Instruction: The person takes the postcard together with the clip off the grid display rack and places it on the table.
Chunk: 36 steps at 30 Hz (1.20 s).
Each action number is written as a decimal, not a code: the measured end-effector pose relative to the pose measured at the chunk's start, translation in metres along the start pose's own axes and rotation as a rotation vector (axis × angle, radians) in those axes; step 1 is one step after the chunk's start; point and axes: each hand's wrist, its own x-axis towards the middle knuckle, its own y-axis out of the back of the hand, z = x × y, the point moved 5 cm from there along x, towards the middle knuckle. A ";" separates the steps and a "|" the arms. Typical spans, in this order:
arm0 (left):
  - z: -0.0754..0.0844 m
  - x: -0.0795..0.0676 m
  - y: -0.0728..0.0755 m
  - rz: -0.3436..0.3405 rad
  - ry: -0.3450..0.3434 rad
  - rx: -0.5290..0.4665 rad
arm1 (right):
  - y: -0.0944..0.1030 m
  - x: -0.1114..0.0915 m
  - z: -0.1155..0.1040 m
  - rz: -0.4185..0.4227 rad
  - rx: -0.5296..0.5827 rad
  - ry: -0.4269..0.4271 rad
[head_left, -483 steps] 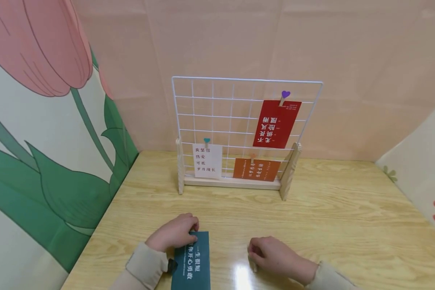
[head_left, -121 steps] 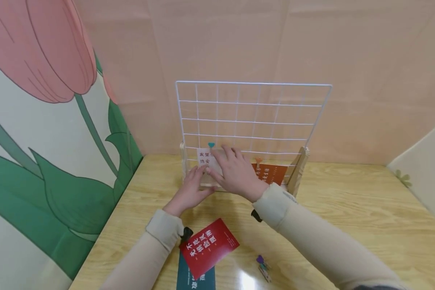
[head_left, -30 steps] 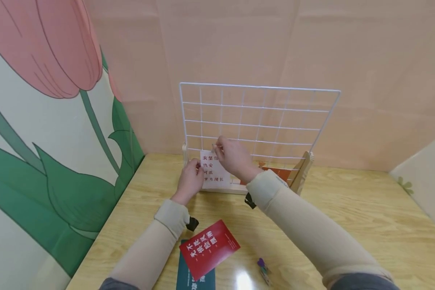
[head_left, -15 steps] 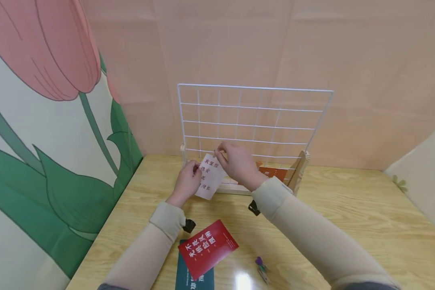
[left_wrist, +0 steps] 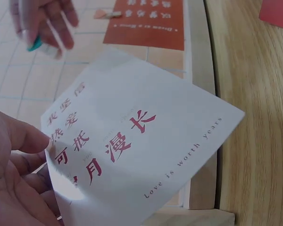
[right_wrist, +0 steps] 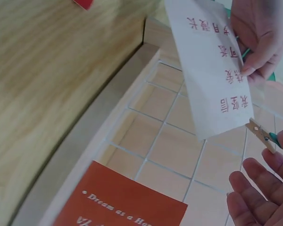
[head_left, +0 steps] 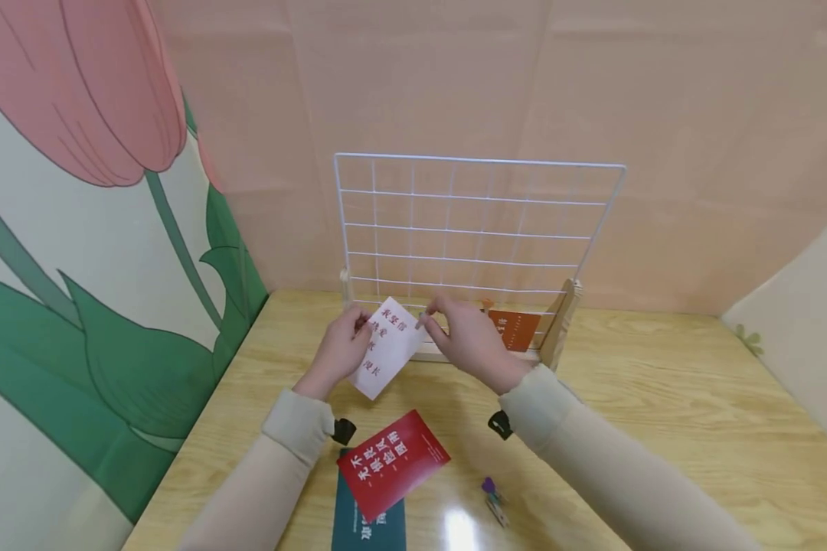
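Between the thumb and fingers of my left hand (head_left: 336, 348) is a white card (head_left: 389, 348) with red lettering, tilted in front of the wire grid rack (head_left: 560, 329). My right hand (head_left: 478, 337) pinches a small wooden clothespin (right_wrist: 260, 134) that carries a teal heart. In the right wrist view the tip of this clothespin is right at the card's corner; in the left wrist view the teal heart (left_wrist: 35, 44) shows beside the fingers. An orange card (head_left: 517, 330) hangs low on the grid, partly hidden behind my right hand in the head view.
On the wooden table a red card (head_left: 394, 465) overlaps a dark green card (head_left: 368, 532) near the front. To their right lie small heart clothespins (head_left: 494, 501), one with a purple heart. A tulip-printed backdrop (head_left: 89, 306) stands along the left edge.
The white card has come off the grid, moving toward me and tilting, held by my left hand. My right hand has drawn down and back with the teal clothespin. Earlier, the red card left the grid.
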 end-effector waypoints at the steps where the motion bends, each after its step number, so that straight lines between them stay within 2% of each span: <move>1: 0.000 -0.001 0.000 -0.009 -0.001 0.002 | 0.000 -0.003 0.001 -0.007 0.004 -0.009; 8: 0.004 -0.013 0.002 -0.075 -0.018 0.006 | -0.005 -0.021 0.006 -0.054 0.016 -0.044; 12: 0.005 -0.021 0.001 -0.152 -0.035 0.024 | -0.009 -0.034 0.007 -0.092 0.008 -0.025; 18: -0.003 -0.033 0.003 -0.228 0.045 0.026 | -0.012 -0.053 0.012 -0.141 -0.031 0.061; 21: -0.006 -0.038 0.003 -0.253 0.063 0.032 | -0.013 -0.061 0.015 -0.147 -0.046 0.090; 27: -0.005 -0.051 -0.002 -0.301 0.030 0.013 | -0.013 -0.074 0.016 -0.154 -0.049 0.114; 31: -0.004 -0.059 -0.006 -0.349 0.036 0.012 | -0.011 -0.082 0.016 -0.169 -0.062 0.116; 36: -0.002 -0.064 -0.011 -0.407 0.013 0.051 | -0.014 -0.095 0.017 -0.227 -0.060 0.132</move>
